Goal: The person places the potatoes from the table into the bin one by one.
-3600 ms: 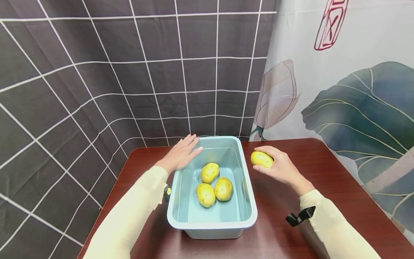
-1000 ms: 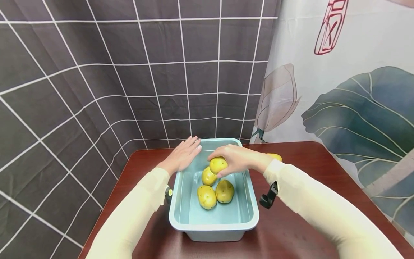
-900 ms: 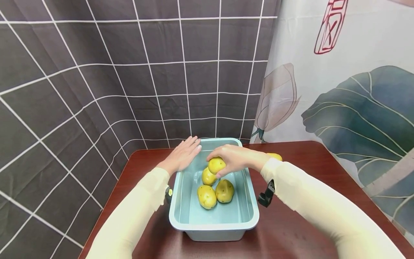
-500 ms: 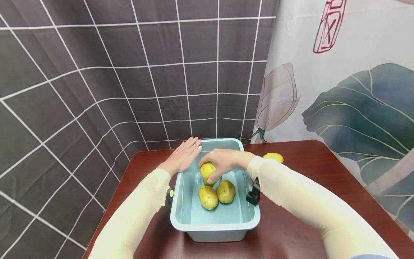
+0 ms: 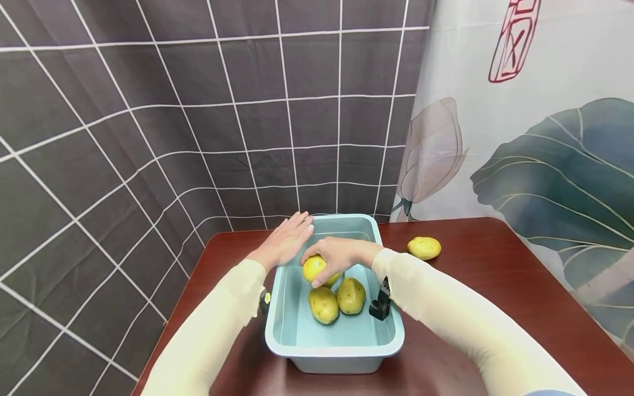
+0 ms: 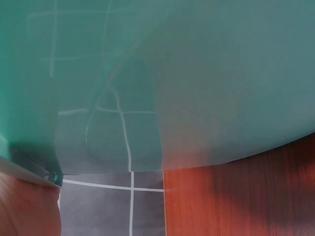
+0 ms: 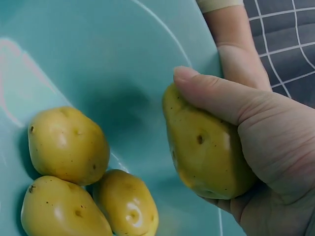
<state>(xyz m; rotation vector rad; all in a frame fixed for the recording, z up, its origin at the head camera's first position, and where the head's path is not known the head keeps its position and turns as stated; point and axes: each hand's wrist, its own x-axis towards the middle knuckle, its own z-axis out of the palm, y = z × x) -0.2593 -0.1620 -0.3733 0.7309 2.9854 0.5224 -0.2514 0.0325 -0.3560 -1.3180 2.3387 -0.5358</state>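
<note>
My right hand (image 5: 337,256) grips a yellow potato (image 7: 206,147) inside a light blue plastic basin (image 5: 337,351), thumb on one side and fingers curled round the other. Just below it lie three more potatoes on the basin floor: one at the front left (image 5: 323,306), one to its right (image 5: 351,296), and a third (image 7: 127,204) partly covered by the right hand in the head view. My left hand (image 5: 287,239) rests with straight fingers on the basin's far left rim. The left wrist view mostly shows the basin's outer wall (image 6: 197,88), with part of that hand at the lower left.
One more potato (image 5: 424,248) lies on the reddish-brown table (image 5: 465,258), right of the basin. Behind the table hang a dark grid-patterned curtain (image 5: 247,126) and a pale curtain with plant prints (image 5: 446,71).
My right hand has carried the potato from the table's right side leftward over the rim and down into the basin. The potato left on the table has come into view. My left hand stays put.
</note>
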